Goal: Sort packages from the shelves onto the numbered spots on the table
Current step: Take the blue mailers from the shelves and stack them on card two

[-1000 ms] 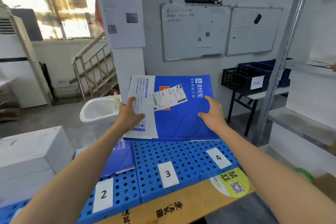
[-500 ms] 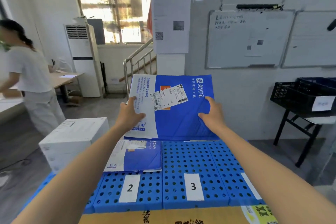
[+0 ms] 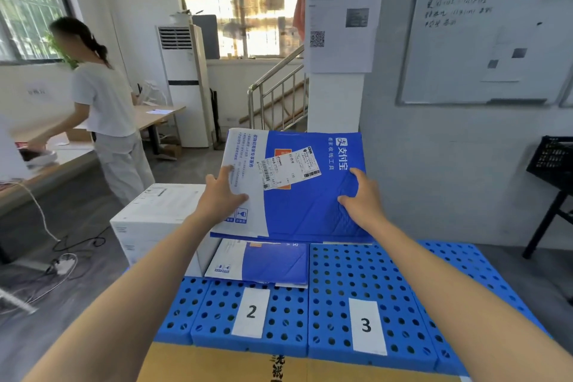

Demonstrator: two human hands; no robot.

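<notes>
The person stands at the sorting table and holds a blue mailer (image 3: 297,195) up in the air with both hands, above the far part of the blue perforated tiles (image 3: 356,273). The left hand (image 3: 221,198) grips the white side of it and the right hand (image 3: 361,198) grips the blue side. On each hand the thumb lies on the printed face; how the fingers sit behind it I cannot tell.

I think two hands are used because the mailer is wide, flat and soft, and one hand would let it bend. It is tilted toward the person's face, so that the shipping label (image 3: 291,167) in the middle can be read. Neither hand covers this label, probably on purpose, because the label should tell which spot is correct.

Below, a second mailer (image 3: 263,263) of the same kind lies flat on the tiles just behind the paper sign 2 (image 3: 251,312). The tiles behind the sign 3 (image 3: 367,326) carry nothing that I can see. The signs sit at the near edge, where they are easy to read.

So in my judgement the step now is reading and choosing; the mailer is not yet put down. A white box (image 3: 155,214) stands beside the table at the left, and another person (image 3: 102,102) works at a desk further behind.
</notes>
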